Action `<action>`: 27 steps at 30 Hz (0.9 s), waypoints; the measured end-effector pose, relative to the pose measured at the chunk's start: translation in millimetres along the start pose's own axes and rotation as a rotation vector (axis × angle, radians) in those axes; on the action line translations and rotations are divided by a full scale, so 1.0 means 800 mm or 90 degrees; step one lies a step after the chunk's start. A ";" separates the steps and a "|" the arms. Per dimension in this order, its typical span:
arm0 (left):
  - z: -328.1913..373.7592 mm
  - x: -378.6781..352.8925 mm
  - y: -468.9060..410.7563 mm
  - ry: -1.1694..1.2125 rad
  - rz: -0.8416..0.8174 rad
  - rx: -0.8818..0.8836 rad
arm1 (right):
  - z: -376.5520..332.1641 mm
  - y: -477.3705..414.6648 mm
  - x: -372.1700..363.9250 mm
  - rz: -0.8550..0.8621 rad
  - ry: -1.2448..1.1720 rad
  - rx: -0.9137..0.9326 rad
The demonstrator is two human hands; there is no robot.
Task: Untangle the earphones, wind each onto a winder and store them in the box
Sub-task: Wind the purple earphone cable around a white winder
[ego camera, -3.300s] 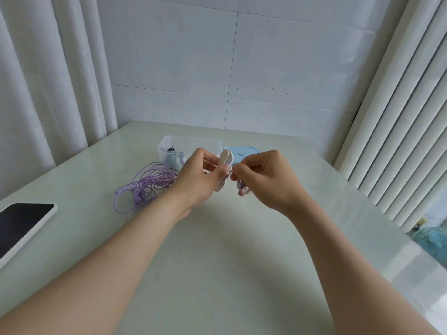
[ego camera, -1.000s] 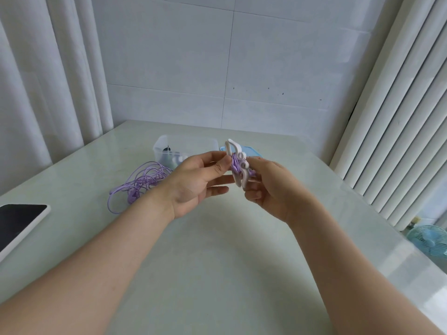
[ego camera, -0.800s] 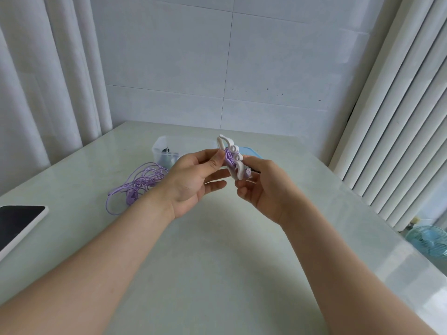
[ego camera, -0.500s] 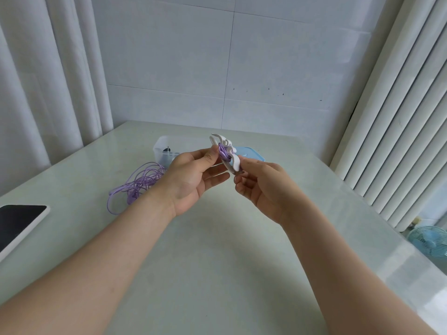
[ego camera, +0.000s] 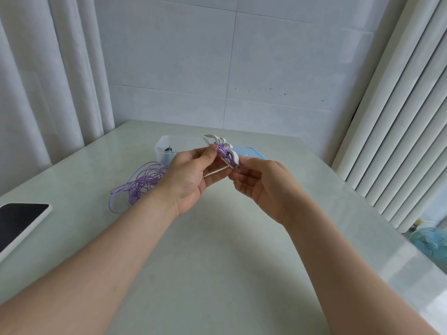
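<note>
White winder [ego camera: 232, 157], partly wrapped with purple cord [ego camera: 221, 151], is held raised above the surface [ego camera: 217, 250], in front of the clear box [ego camera: 161, 148] and blue lid [ego camera: 251, 152]. Left hand [ego camera: 191, 177]: thumb and fingers [ego camera: 212, 175] pinch the winder's upper part at the wrapped cord. Right hand [ego camera: 263, 187]: fingers curled, pinching the winder's lower end. Purple earphones [ego camera: 142, 182] lie in a loose tangle on the surface beside the left wrist, near the box. Dark-screened phone [ego camera: 21, 221] lies at the left edge.
</note>
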State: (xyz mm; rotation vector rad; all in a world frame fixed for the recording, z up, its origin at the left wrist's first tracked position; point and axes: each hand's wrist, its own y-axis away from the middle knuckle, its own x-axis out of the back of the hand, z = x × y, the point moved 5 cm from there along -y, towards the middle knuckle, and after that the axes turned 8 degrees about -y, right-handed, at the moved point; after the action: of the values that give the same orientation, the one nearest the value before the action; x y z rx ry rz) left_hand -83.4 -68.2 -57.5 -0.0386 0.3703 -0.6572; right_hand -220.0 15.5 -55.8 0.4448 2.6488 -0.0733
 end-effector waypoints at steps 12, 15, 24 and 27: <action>-0.001 0.011 -0.005 -0.226 0.063 -0.072 | -0.003 0.006 -0.007 0.110 0.456 0.282; 0.000 0.012 -0.004 -0.263 0.076 -0.097 | 0.002 0.009 -0.017 0.113 0.595 0.352; 0.018 0.019 -0.002 -0.634 0.169 -0.275 | 0.016 -0.011 -0.003 0.132 0.669 0.296; 0.025 0.036 -0.006 -0.986 0.287 -0.381 | 0.019 -0.013 -0.001 0.144 0.656 0.257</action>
State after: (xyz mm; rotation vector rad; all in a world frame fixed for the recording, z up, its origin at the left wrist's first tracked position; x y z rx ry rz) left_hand -58.0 -91.2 -47.6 -0.9496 -0.9225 0.0773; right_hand -216.3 3.6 -69.6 1.1682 3.5561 -0.4080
